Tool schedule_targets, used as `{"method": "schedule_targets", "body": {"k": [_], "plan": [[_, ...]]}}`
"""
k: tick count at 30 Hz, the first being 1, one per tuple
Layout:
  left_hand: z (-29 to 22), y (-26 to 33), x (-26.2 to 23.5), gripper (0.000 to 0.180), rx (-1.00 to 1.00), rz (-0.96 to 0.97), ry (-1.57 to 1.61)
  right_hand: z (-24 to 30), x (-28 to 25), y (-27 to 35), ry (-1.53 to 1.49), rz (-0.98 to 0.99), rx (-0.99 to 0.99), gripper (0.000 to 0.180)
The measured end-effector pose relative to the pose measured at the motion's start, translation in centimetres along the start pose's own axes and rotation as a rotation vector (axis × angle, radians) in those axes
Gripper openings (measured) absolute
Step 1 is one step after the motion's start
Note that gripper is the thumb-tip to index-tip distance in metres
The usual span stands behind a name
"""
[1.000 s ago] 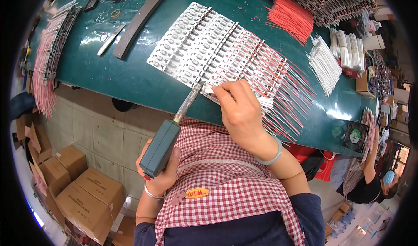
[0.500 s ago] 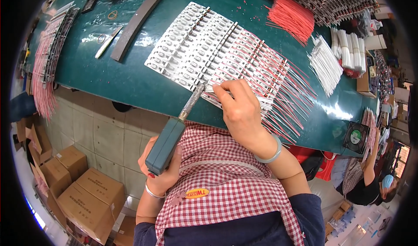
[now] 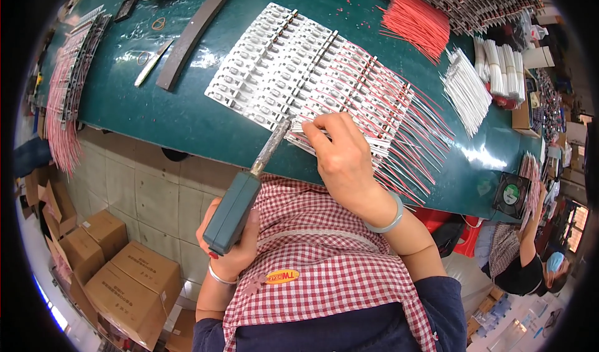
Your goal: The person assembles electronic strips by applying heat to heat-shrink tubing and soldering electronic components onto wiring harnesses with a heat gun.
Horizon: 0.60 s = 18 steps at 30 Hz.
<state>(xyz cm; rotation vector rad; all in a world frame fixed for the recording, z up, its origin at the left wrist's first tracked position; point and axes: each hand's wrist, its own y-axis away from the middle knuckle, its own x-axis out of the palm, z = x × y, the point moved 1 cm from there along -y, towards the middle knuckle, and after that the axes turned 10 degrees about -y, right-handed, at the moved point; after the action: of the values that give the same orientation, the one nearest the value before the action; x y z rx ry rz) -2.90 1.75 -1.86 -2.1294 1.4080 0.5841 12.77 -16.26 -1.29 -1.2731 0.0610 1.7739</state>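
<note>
Since the preceding frame: the soldering tool (image 3: 233,213) has drawn back slightly toward the person's left; the right fingertips shifted a little left. The white panel (image 3: 268,59) keeps its place on the counter (image 3: 150,118), apart from a slight drift of the whole view.

Left hand (image 3: 240,250): fingers wrapped around the tool's green body; metal shaft (image 3: 271,147) points up and away, tip at the panel's near edge.

Right hand (image 3: 343,159): thumb and forefinger pressed together, apparently pinching a thin white wire (image 3: 296,128), just right of the tip; its end is too small to make out.

The panel lies directly beneath and beyond the fingers. Obstruction: the right hand covers part of its near side. Red wires (image 3: 362,71) cross its right half and fan out past its edge.

Surroundings: red wire bundle (image 3: 417,24) and white wire bundle (image 3: 468,93) beyond, to the right; dark bar (image 3: 192,39) and slim pale tool (image 3: 153,65) to the left, well apart from the fingers.
</note>
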Motion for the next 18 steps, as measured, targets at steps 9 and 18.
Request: {"method": "schedule_targets", "body": {"k": [9,18], "plan": [[0.4,0.2,0.2,0.025,-0.051,-0.045,0.103,0.1,-0.2,0.0,-0.026,-0.018,0.012,0.03],[0.4,-0.4,0.5,0.024,-0.023,-0.017,0.085,-0.8,-0.5,-0.4,-0.006,-0.053,0.008,0.028]]}}
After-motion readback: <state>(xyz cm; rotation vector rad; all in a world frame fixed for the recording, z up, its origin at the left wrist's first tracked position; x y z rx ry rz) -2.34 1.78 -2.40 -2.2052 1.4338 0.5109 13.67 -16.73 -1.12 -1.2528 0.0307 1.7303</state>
